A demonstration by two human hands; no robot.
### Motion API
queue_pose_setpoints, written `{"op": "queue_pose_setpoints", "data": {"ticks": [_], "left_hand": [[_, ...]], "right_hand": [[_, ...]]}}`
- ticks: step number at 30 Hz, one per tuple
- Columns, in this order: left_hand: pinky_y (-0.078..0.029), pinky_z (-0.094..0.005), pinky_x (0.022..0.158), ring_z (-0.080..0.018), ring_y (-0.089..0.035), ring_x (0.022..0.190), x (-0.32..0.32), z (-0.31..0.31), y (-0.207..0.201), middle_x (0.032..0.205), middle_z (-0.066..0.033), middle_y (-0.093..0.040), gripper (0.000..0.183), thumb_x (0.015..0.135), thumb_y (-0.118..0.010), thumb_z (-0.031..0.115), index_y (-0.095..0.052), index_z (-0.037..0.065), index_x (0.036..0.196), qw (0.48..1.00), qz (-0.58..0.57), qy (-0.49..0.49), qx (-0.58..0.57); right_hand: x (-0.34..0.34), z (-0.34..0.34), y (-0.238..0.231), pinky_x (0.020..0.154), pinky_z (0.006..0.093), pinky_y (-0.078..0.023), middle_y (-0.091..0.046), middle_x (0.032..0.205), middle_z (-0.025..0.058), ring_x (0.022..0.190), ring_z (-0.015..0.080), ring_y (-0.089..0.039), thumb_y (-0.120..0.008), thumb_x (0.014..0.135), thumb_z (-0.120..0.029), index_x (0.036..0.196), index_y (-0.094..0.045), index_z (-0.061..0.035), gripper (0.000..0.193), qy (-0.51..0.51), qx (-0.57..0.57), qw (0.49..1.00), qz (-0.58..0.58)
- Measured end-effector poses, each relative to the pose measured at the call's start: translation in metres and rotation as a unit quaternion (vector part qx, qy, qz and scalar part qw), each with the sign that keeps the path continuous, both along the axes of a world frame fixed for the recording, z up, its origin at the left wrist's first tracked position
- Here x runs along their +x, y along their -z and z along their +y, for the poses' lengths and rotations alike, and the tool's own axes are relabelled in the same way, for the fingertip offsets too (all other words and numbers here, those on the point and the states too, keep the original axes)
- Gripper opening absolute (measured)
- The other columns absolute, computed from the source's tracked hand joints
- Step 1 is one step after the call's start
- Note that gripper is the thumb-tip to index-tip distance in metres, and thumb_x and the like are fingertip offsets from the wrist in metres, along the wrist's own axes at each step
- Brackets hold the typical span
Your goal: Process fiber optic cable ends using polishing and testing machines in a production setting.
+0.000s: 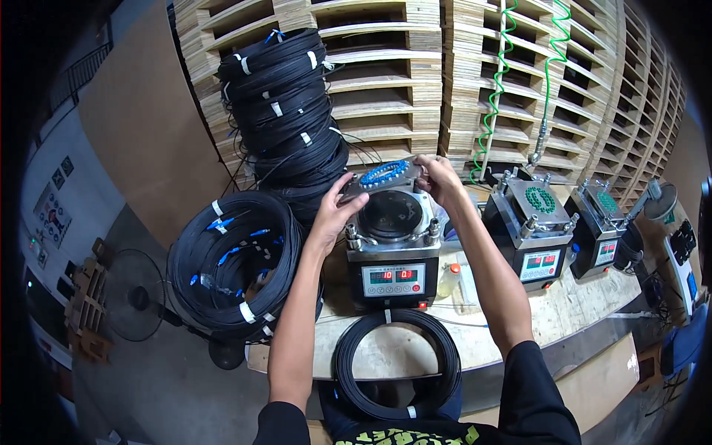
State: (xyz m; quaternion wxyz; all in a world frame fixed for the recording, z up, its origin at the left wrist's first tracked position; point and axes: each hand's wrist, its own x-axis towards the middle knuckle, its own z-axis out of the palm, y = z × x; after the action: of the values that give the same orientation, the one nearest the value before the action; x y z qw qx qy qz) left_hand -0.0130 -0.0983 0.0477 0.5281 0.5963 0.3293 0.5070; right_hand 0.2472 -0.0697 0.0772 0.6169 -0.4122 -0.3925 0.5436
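Note:
A square metal polishing fixture plate (409, 178) with a ring of blue connectors (384, 173) is held up and tilted in both hands. My left hand (335, 215) grips its left edge, thumb toward me. My right hand (439, 180) has hold of its far right corner. Below it stands a polishing machine (357, 274) with a lit red display on the front. The dark round polishing disc (391, 216) on top is uncovered, with metal clamp posts (433, 231) at the corners. The plate is apart from the disc.
A coil of black cable (343, 363) lies at the bench's front edge near my lap. More coils (178, 245) and a tall cable stack (278, 104) stand left. Two similar machines (530, 230) with green-ringed plates stand right. A red-capped bottle (449, 282) sits beside the middle machine.

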Motion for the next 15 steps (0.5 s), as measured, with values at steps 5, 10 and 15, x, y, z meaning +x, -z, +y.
{"op": "queue_pose_setpoints", "data": {"ticks": [5,10,15], "left_hand": [[-0.049,-0.0212,0.075,-0.0084,-0.065,0.085,-0.013,0.038,0.049,0.101,-0.0072,-0.072,0.045,0.091,-0.072,0.007,-0.058,-0.004,0.132,0.998,0.032,-0.045,0.011],[-0.049,-0.0229,0.077,-0.0052,-0.062,0.085,-0.012,0.045,0.056,0.094,-0.0043,-0.074,0.026,0.091,-0.073,0.013,-0.072,-0.005,0.110,0.968,0.168,-0.138,0.123],[-0.046,-0.0263,0.069,-0.0043,-0.054,0.073,-0.009,0.048,0.069,0.077,0.0007,-0.069,0.032,0.091,-0.073,0.026,-0.073,-0.004,0.101,0.969,0.156,-0.150,0.117]], "right_hand": [[-0.038,-0.001,-0.018,0.036,0.0264,-0.038,-0.063,0.062,0.0104,0.043,0.0147,-0.055,-0.060,0.091,-0.013,0.070,-0.055,-0.0015,0.025,0.014,-0.016,0.999,-0.035],[-0.051,0.010,-0.019,0.041,0.0264,-0.049,-0.068,0.068,0.0146,0.049,0.0189,-0.064,-0.061,0.091,-0.012,0.077,-0.059,0.0049,0.022,0.020,-0.034,0.997,-0.063],[-0.065,0.023,-0.017,0.045,0.0303,-0.055,-0.069,0.070,0.0172,0.051,0.0222,-0.067,-0.062,0.090,-0.009,0.080,-0.060,0.0077,0.020,0.007,-0.014,0.997,-0.079]]}}
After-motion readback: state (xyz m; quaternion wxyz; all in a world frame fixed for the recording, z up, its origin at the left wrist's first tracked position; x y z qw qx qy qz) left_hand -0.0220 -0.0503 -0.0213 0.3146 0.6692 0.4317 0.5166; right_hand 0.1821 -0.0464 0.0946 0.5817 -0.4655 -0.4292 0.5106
